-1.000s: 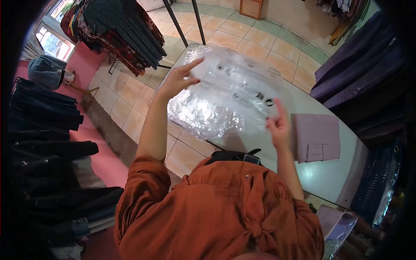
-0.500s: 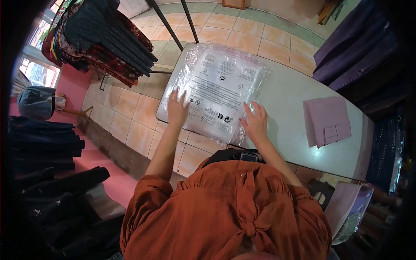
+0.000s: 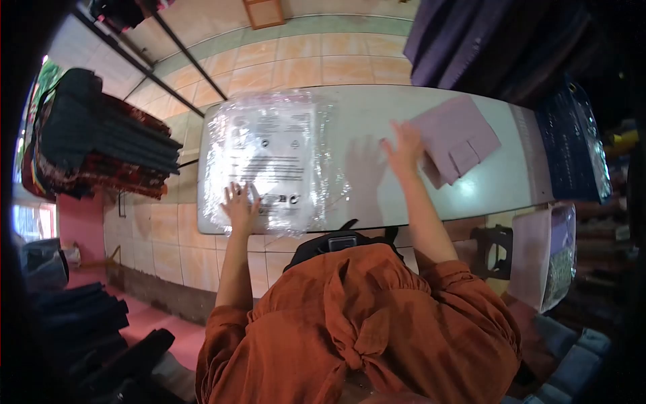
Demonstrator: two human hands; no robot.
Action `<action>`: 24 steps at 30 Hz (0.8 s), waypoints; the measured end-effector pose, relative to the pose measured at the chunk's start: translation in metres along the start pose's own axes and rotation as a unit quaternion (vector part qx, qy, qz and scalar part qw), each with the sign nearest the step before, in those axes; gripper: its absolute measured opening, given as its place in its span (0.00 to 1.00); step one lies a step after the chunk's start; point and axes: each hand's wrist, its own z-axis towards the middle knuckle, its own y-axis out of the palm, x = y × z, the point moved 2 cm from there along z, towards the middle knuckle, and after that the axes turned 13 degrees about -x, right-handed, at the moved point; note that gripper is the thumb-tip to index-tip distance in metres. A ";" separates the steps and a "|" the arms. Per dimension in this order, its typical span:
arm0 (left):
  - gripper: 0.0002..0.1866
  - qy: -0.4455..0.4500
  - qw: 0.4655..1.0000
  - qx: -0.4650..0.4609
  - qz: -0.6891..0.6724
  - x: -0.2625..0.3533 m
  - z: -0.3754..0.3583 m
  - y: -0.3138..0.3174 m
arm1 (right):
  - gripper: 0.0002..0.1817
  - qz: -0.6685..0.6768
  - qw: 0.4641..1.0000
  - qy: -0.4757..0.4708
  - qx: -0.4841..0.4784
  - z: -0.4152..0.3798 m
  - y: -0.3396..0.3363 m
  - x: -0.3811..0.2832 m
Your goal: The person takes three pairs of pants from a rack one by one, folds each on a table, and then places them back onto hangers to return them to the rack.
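A clear plastic bag (image 3: 276,135) printed with black text and symbols lies flat on the left part of the pale table (image 3: 367,108). My left hand (image 3: 241,205) rests over its lower edge, fingers spread. Further right, my right hand (image 3: 405,148) is raised a little over the table, its shadow falling on the surface to its left. Its fingers are apart and hold nothing. Close beside it lies a folded mauve garment (image 3: 461,135) with a flap or pocket on its front, and my fingers overlap its left edge in this view.
Dark and patterned clothes (image 3: 101,135) hang on a rack at the left. Purple garments (image 3: 471,40) hang beyond the table at the upper right. A translucent bin (image 3: 538,259) and a dark stool (image 3: 493,249) stand below the table's right end.
My right hand has left the plastic bag and moved right to the mauve garment. My left hand stays at the bag's lower part. The view has turned toward the right.
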 end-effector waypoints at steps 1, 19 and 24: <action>0.30 -0.005 1.000 0.027 -0.015 0.000 0.000 -0.001 | 0.32 -0.027 0.995 0.090 0.025 0.001 -0.024 0.030; 0.27 0.345 0.919 -0.037 -0.190 0.358 0.042 0.044 | 0.16 0.717 0.693 0.065 -0.030 -0.017 -0.221 0.232; 0.34 0.267 0.954 -0.136 0.023 0.392 0.033 0.069 | 0.28 0.313 0.942 0.116 -0.036 -0.040 -0.278 0.419</action>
